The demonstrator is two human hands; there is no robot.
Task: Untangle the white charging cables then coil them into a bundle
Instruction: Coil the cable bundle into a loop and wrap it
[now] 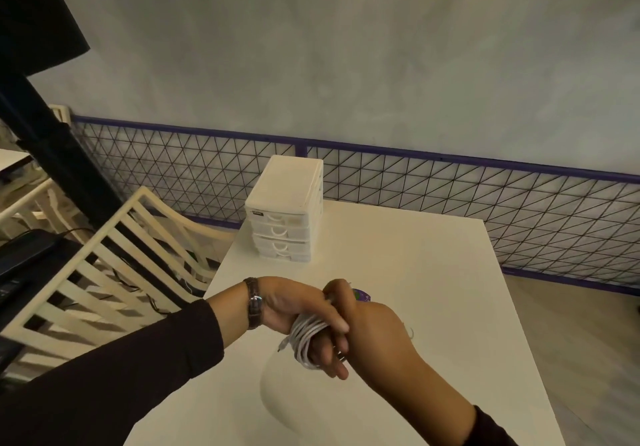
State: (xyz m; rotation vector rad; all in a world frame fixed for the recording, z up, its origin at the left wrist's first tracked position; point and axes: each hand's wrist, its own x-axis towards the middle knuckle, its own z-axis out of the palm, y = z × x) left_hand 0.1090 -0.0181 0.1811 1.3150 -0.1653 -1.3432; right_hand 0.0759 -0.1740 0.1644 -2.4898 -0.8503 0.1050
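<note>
White charging cables (306, 340) sit as a tight coil wound around the fingers (329, 359) of the left hand (294, 309), held just above the near middle of the table (415, 272), with the loops running crosswise to those fingers and a short plug end poking out on the coil's near-left side. The right hand (374, 328) lies over it from the right, its fingers curled onto the far side of the coil, so it seems the nearer one to catch the loose end.

Perhaps a café: slatted chairs (114, 255), mesh railing (415, 182).
</note>
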